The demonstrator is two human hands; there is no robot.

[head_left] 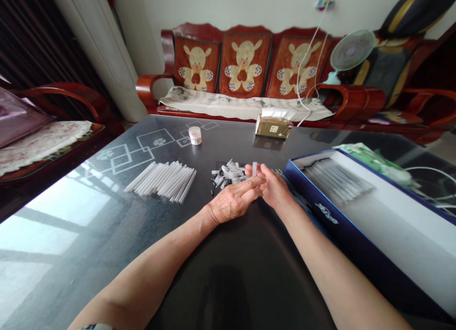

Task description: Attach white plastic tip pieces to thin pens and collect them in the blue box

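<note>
My left hand (pixel 238 197) is closed, its fingers pointing right and pressed against my other hand. A small translucent white pen cap (pixel 254 169) sticks up at its fingertips. My right hand (pixel 274 186) meets it from the right, its fingers curled around behind the cap; what lies between the two hands is hidden. Just beyond them is a loose heap of small white and black plastic caps (pixel 231 172). To the left, a row of white pen barrels (pixel 164 179) lies on the dark glossy table (pixel 142 239).
On the right stands a blue box (pixel 356 239) with a white inside, holding a bundle of clear, dark-tipped pens (pixel 338 180). Some thin dark rods lie along its near side. Farther back are a small white jar (pixel 195 135) and a tissue pack (pixel 273 126).
</note>
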